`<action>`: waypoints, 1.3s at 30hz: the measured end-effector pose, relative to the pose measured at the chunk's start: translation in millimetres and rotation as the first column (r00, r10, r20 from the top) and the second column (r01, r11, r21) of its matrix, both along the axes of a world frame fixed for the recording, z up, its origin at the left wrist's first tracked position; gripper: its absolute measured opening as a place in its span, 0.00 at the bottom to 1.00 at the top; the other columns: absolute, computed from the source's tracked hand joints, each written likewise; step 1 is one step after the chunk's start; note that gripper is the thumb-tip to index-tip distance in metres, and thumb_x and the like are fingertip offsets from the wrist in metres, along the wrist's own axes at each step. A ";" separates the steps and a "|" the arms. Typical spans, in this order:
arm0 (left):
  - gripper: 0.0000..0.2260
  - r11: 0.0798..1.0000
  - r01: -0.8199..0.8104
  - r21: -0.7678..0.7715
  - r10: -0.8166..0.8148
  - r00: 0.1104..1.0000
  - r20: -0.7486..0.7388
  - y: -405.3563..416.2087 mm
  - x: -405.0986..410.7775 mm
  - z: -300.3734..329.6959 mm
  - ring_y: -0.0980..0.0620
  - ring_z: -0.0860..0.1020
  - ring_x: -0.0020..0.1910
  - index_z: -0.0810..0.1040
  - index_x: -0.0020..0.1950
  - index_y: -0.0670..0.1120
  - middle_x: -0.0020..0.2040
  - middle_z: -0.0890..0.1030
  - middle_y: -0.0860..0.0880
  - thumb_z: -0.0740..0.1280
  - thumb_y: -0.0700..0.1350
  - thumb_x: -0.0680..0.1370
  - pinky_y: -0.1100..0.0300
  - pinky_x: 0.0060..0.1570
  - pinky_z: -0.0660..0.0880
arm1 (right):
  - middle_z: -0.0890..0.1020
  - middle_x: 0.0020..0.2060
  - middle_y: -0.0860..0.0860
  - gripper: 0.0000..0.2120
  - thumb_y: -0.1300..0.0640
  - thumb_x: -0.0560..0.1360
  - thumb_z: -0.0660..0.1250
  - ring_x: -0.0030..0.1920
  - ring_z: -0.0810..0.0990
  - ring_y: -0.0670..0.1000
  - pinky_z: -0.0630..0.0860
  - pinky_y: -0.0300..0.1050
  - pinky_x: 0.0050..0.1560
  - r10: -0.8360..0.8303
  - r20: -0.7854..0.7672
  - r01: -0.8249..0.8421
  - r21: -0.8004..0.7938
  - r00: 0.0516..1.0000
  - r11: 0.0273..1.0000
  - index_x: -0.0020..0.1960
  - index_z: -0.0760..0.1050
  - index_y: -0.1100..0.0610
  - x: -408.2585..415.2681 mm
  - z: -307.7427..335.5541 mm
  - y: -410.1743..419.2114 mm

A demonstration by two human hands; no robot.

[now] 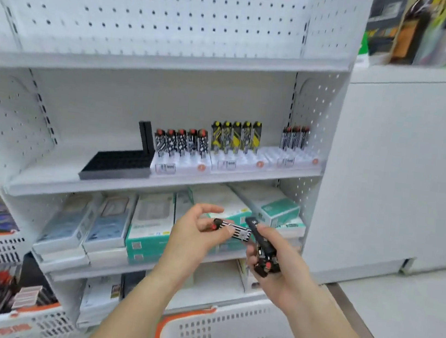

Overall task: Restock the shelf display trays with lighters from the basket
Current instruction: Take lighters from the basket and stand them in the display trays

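The left hand (196, 231) is pinching one black-and-white lighter (232, 229) by its red-capped end, while the right hand (275, 258) is clutching a loose bundle of lighters (263, 249), both held above the basket (209, 336). Risk, as judged: the crowded bundle is liable to slip and drop lighters; the rightmost display tray (289, 156), holding three, is awaiting stock.

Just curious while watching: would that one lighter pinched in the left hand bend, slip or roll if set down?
The lighter probably stays stiff: it spans straight between the left hand and right hand. Its flat-sided body likely won't roll. A fingertip pinch suffices, suggesting it is light.
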State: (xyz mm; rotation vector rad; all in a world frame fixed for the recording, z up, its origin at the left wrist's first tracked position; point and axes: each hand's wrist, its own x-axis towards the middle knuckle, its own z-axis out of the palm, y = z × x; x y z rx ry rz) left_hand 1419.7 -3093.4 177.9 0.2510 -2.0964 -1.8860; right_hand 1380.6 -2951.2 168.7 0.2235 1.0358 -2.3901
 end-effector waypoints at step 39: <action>0.12 0.302 -0.303 -0.904 0.150 0.951 -0.269 37.3 -220.4 106.0 0.45 0.74 0.57 0.75 0.54 0.47 0.50 0.82 0.49 0.70 0.51 0.75 0.53 0.56 0.65 | 0.80 0.34 0.54 0.06 0.61 0.72 0.72 0.30 0.75 0.47 0.70 0.35 0.22 -0.259 0.105 0.272 -0.137 0.960 0.953 0.46 0.76 0.60 -76.9 21.5 104.6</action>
